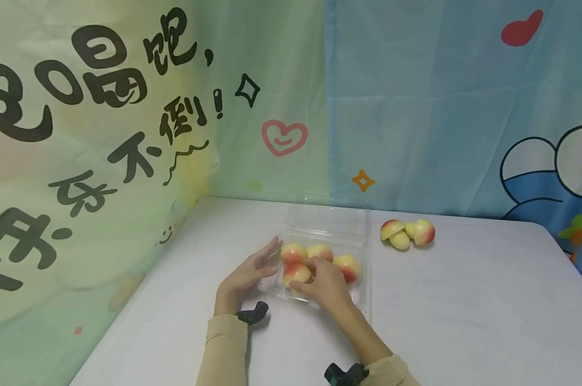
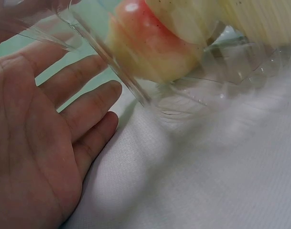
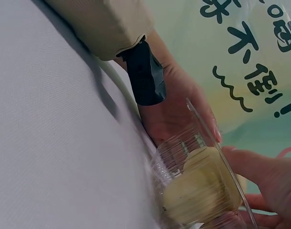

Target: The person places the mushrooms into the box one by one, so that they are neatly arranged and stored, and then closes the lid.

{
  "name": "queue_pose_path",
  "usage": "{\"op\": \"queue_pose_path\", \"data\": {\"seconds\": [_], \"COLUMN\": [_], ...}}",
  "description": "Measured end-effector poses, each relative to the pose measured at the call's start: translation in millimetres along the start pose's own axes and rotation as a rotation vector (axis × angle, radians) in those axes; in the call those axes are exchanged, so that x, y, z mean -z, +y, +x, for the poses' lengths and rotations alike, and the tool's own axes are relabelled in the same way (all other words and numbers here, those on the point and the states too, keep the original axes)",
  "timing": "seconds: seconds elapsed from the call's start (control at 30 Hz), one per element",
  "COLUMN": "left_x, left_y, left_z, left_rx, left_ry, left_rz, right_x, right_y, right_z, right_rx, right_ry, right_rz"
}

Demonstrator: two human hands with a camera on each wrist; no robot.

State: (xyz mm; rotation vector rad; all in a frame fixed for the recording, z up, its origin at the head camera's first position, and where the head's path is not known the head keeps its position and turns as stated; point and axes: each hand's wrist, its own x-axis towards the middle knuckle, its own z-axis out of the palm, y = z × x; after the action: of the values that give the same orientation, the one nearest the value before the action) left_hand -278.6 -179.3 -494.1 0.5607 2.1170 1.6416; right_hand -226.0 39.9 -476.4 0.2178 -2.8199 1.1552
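A clear plastic clamshell box [image 1: 363, 311] with its lid [image 1: 331, 217] folded back holds several red-and-yellow toy mushrooms. My right hand [image 1: 327, 284] reaches over the front wall and holds the front-left toy mushroom [image 1: 296, 273] between thumb and fingers. Another mushroom [image 1: 293, 253] lies just behind it, and one [image 1: 348, 268] sits at the right side. Along the box's left side my left hand [image 1: 250, 273] rests with fingers extended. In the left wrist view the left palm [image 2: 35, 133] faces the box wall. The right fingertips are partly hidden in the right wrist view.
Two more toy mushrooms [image 1: 395, 235] [image 1: 423, 232] lie on the white table [image 1: 464, 300] right of the box. Printed cloth curtains [image 1: 416, 107] stand behind and to the left. Each wrist wears a black band [image 1: 253, 313].
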Motion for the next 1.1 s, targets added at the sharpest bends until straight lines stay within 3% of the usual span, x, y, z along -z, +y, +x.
{"op": "queue_pose_path", "data": {"seconds": [0.33,0.53,1.1], "left_x": [0.9,3.3,2.4], "left_y": [-2.1,-20.6,-30.1], "left_z": [1.6,8.6,10.0], "left_rx": [-0.025,-0.029,-0.032], "left_ry": [-0.017,0.004,0.03], "left_rz": [-0.007,0.004,-0.036], "right_x": [4,5,0], "right_y": [-3,-4,0], "right_z": [0.0,-4.0,-1.1], "right_rx": [0.001,-0.025,-0.081], "right_ry": [-0.026,-0.07,-0.132], "right_rz": [-0.031,-0.035,0.134]}}
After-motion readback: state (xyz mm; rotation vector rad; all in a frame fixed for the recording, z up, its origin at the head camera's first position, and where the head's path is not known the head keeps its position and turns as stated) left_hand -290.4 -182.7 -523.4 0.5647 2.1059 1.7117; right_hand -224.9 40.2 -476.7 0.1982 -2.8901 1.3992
